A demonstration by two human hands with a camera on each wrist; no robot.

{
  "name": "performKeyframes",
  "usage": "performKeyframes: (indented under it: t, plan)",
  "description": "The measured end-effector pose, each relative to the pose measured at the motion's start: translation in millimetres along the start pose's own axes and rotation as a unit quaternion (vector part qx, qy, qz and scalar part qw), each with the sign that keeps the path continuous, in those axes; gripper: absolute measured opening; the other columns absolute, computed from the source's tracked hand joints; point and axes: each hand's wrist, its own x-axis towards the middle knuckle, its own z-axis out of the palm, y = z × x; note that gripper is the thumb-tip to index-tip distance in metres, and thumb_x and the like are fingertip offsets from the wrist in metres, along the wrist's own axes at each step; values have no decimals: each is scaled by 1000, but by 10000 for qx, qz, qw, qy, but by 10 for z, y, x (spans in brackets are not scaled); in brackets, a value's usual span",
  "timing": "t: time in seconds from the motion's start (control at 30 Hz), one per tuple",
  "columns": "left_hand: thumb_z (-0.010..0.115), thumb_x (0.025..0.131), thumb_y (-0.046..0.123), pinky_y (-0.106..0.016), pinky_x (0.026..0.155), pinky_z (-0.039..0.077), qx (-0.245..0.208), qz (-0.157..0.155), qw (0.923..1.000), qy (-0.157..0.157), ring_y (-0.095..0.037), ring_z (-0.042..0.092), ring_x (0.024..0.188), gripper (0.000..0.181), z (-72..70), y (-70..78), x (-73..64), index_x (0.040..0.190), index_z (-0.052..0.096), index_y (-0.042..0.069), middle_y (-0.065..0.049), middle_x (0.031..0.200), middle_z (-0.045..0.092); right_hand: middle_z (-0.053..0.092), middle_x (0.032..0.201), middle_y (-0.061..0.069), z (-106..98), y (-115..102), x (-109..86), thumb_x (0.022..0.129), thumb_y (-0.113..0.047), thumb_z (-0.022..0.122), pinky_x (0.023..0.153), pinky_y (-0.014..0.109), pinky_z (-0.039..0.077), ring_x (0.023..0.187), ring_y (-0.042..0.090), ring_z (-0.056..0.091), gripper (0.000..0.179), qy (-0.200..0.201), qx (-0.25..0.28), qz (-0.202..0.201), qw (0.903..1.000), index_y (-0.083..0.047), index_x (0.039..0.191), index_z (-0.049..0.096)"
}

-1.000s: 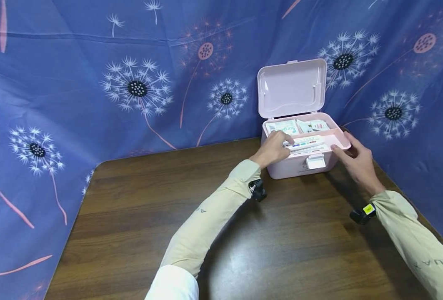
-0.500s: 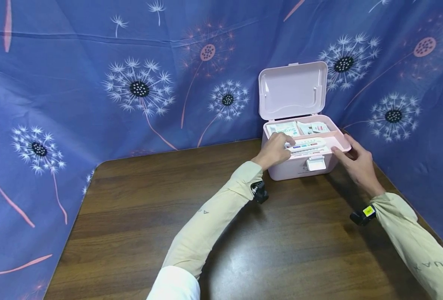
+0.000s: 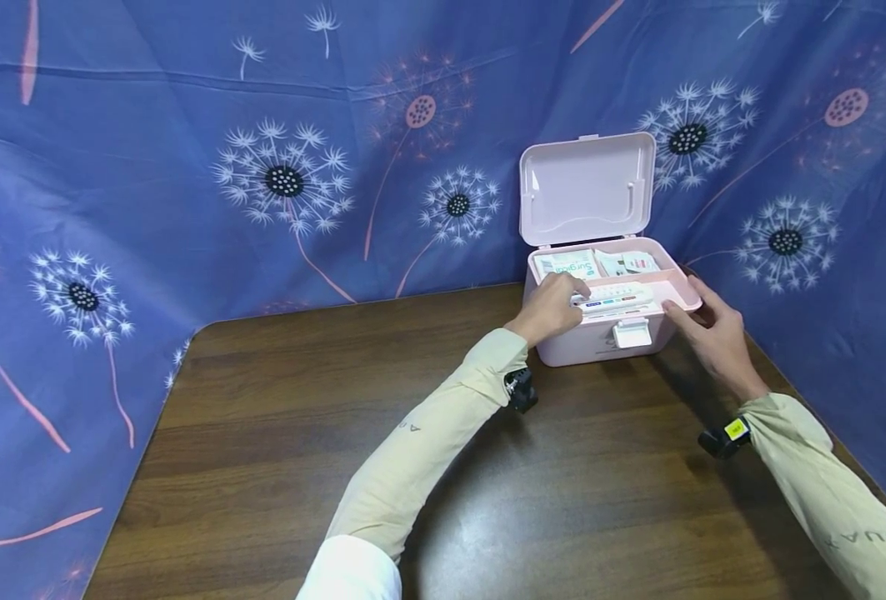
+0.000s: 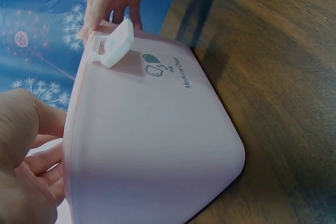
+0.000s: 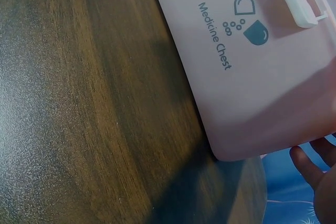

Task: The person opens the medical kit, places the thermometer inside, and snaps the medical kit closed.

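A pink medicine chest [image 3: 600, 343] stands at the back right of the table, its lid [image 3: 588, 190] raised. My left hand [image 3: 549, 308] reaches over the chest's left front rim. Its thumb and fingers pinch the left end of a slim white pack [image 3: 623, 297] with blue and red marks, inside the front compartment. In the left wrist view, the left fingers [image 4: 44, 169] dip behind the rim and partly hide what they hold. My right hand [image 3: 716, 337] grips the chest's right front corner, thumb at the rim and the other fingers round the side.
Behind a divider in the chest lie a white packet marked "Surgical" [image 3: 566, 264] and another white packet [image 3: 628, 262]. A white latch [image 3: 633, 332] hangs at the chest's front. The brown wooden table [image 3: 322, 417] ends at a blue dandelion-print cloth [image 3: 165, 192].
The white pack has shifted slightly toward the front rim under my left hand, covering more of the white item below it. My right hand keeps its place on the chest. The head view has tilted slightly.
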Motion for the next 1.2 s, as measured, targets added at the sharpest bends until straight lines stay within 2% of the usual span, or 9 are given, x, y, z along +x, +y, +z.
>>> performKeyframes:
  t: [0.17, 0.27, 0.37, 0.43, 0.67, 0.9, 1.03, 1.1, 1.2]
  plan:
    - [58, 75, -4, -16, 67, 38, -341, -23, 9993, 143, -10, 50, 83, 39, -4, -3, -32, 111, 69, 6, -1, 114, 65, 32, 148, 19, -3, 20, 0, 89, -16, 65, 81, 4, 39, 119, 13, 47, 67, 27, 147, -26, 9999, -6, 146, 32]
    - [60, 76, -1, -16, 76, 41, -430, -38, 9983, 393, -12, 54, 91, 35, -20, -19, -56, 110, 70, 6, -2, 114, 64, 33, 147, 20, -3, 36, 2, 88, -14, 65, 79, 4, 40, 117, 10, 48, 66, 48, 227, -45, 9997, -7, 146, 32]
    - [62, 77, 3, -15, 95, 33, -433, -117, 9966, 693, -13, 49, 115, 32, -45, -40, -79, 108, 71, 9, -2, 115, 62, 35, 145, 22, -6, 52, 14, 88, -13, 65, 78, 4, 40, 112, 6, 50, 66, 90, 215, -93, 9997, -6, 145, 33]
    - [61, 78, 3, -17, 97, 33, -539, -181, 9946, 865, -14, 48, 118, 31, -64, -57, -94, 107, 71, 10, -2, 116, 61, 36, 144, 23, -10, 56, 18, 88, -13, 66, 77, 4, 40, 109, 3, 51, 66, 96, 173, -116, 9997, -7, 145, 34]
    - [60, 78, 1, -17, 87, 40, -950, -334, 9846, 1432, -15, 55, 109, 29, -132, -136, -140, 104, 71, 9, -2, 114, 62, 41, 141, 25, -56, 13, 0, 86, -15, 68, 73, 3, 41, 98, -6, 53, 66, -37, -69, -205, 9998, -7, 144, 38]
    - [62, 77, -1, -13, 70, 41, -1524, -474, 9680, 1939, -18, 61, 92, 30, -186, -188, -172, 104, 70, 8, -8, 103, 65, 47, 131, 32, -184, -23, 48, 84, -17, 71, 68, 3, 40, 84, -17, 51, 67, -302, -440, -118, 9985, -3, 142, 41]
    - [62, 77, -2, -13, 69, 40, -1822, -703, 9564, 2173, -20, 62, 90, 32, -233, -223, -185, 108, 69, 6, -13, 104, 65, 60, 121, 2, -297, -77, 114, 83, -22, 72, 66, 3, 40, 81, -19, 50, 66, -746, -799, -168, 9939, -1, 139, 44]
    - [62, 77, -2, -13, 68, 40, -1907, -774, 9515, 2286, -19, 61, 89, 33, -259, -238, -179, 108, 68, 5, -12, 103, 66, 60, 110, -10, -364, -113, 164, 83, -24, 73, 64, 5, 41, 79, -18, 50, 64, -1012, -986, -148, 9899, 0, 137, 47]
    - [63, 77, -3, -13, 68, 41, -2051, -812, 9446, 2431, -21, 62, 89, 34, -296, -254, -161, 109, 68, 4, -12, 102, 67, 61, 104, -11, -446, -170, 251, 82, -28, 73, 62, 7, 42, 78, -17, 51, 63, -1383, -1264, -49, 9823, 2, 133, 51]
